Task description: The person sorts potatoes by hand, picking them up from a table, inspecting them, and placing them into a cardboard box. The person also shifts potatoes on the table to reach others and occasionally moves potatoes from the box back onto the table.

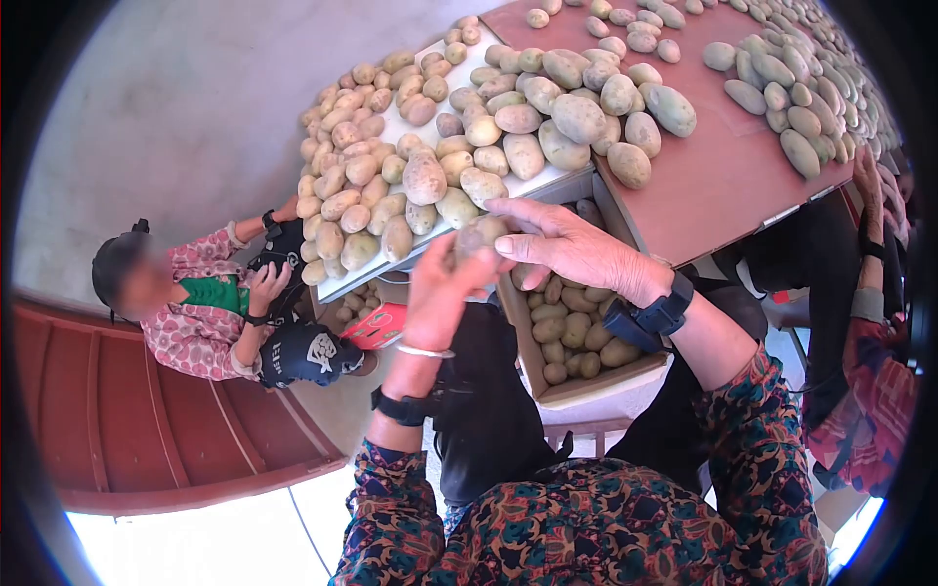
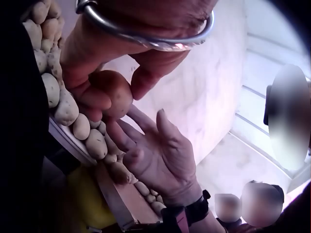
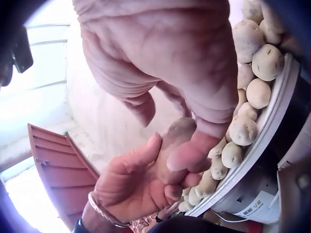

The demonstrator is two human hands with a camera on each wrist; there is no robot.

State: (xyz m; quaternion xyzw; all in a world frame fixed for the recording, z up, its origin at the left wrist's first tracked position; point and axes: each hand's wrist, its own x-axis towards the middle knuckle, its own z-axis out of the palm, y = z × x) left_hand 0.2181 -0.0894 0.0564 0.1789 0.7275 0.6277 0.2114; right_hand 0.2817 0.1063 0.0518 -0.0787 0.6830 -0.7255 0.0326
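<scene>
My left hand (image 1: pixel 442 291), with a silver bangle at the wrist, grips a small brownish potato (image 1: pixel 479 234) in front of the table edge. In the left wrist view this potato (image 2: pixel 119 94) sits between thumb and curled fingers. Facing it, my right hand (image 1: pixel 586 252) has its fingers loosely spread, and the fingertips come right at the potato. The left wrist view shows the right palm (image 2: pixel 163 162) turned up. A right finger (image 3: pixel 189 155) overlaps the potato in the right wrist view.
Potatoes (image 1: pixel 424 178) are heaped on a white board (image 1: pixel 547 178) and a reddish table (image 1: pixel 713 186). Below my hands stands a cardboard box (image 1: pixel 576 393) with several potatoes (image 1: pixel 586 337). One person (image 1: pixel 200 293) sits at left, another (image 1: pixel 870 381) at right.
</scene>
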